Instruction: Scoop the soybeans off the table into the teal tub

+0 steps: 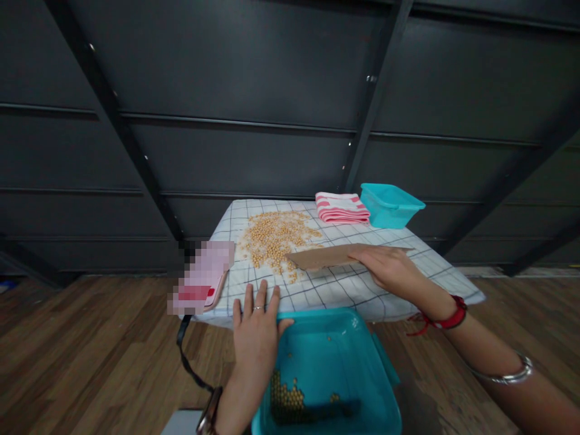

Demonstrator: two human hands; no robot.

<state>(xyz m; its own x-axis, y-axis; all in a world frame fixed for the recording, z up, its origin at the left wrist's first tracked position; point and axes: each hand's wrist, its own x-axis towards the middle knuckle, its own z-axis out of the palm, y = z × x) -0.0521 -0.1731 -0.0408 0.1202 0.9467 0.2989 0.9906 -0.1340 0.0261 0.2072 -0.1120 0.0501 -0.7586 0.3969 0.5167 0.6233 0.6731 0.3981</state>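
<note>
Small round golden beads or beans (274, 235) lie spread over the checked cloth (330, 290) on the table. My right hand (389, 269) grips a flat piece of brown cardboard (324, 257), whose left end reaches the near right edge of the spread. With fingers stretched and apart, my left hand (257, 320) rests at the table's front edge, its thumb by the rim of a teal plastic bin (335, 350). More of the same golden pieces (290, 396) lie in the bin's lower left, partly in shadow.
A phone-like pink object (206, 278), partly pixelated, lies at the table's left edge above a hanging black strap (183, 347). At the back right sit a folded pink-and-white towel (342, 208) and a turquoise basket (392, 208). Behind stands a dark panelled wall (254, 72).
</note>
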